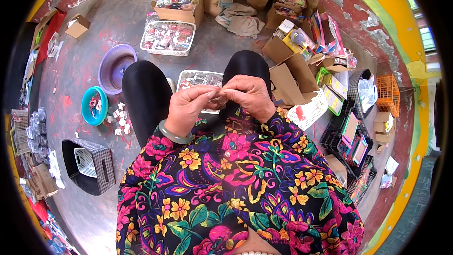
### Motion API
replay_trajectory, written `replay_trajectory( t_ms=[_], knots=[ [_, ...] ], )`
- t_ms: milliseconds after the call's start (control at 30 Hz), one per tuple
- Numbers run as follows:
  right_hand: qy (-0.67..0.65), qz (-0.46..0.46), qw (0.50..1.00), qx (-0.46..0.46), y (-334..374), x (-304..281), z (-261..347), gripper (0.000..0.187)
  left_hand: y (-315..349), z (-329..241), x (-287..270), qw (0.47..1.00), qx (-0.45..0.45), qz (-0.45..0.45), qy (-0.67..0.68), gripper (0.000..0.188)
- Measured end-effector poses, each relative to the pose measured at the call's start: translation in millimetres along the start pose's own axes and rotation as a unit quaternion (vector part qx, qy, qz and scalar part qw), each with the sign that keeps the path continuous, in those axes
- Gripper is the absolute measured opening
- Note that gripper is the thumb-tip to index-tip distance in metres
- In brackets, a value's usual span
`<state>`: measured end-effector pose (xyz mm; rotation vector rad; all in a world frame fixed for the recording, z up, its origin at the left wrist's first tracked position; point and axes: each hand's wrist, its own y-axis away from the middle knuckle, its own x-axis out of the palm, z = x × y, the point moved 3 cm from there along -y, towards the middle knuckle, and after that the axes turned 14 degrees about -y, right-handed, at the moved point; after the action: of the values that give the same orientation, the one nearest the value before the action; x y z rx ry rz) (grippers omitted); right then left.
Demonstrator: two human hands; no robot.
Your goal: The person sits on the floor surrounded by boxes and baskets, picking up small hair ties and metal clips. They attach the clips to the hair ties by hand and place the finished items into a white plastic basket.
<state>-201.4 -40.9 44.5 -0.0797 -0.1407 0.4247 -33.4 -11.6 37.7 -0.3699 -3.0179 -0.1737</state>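
Note:
My left hand and my right hand meet in front of me between my knees. Thumbs and forefingers are pinched together on both, and the fingertips almost touch. Something small and perhaps see-through shows by the fingertips, but it is too small to name. Just beyond and partly beneath the hands, a white plastic basket sits on the floor with small red and white packaged pieces in it; my hands and right knee cover part of it. A pale bangle circles my left wrist.
Farther ahead stands another white basket of packets, with a cardboard box behind. To the left are a purple basin, a turquoise basin, scattered white pieces and a checked bin. Open cartons and black crates crowd the right.

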Motion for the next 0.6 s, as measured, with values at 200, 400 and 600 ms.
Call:
replay_trajectory(
  t_ms=[200, 400, 600],
  knots=[
    [0.070, 0.051, 0.992, -0.091, 2.3, -2.3, 12.3, 0.007, 4.6, -6.5, -1.5, 0.999, 0.026, 0.002, -0.039, 0.018],
    [0.118, 0.032, 0.983, -0.136, 5.8, -3.4, 17.5, 0.006, 6.2, -7.1, -8.1, 0.990, 0.062, -0.020, -0.127, 0.015],
    [0.153, 0.024, 0.975, -0.157, 3.9, 0.0, 23.2, 0.006, 7.0, -12.4, -15.9, 0.981, 0.070, -0.041, -0.174, 0.013]
  ],
)
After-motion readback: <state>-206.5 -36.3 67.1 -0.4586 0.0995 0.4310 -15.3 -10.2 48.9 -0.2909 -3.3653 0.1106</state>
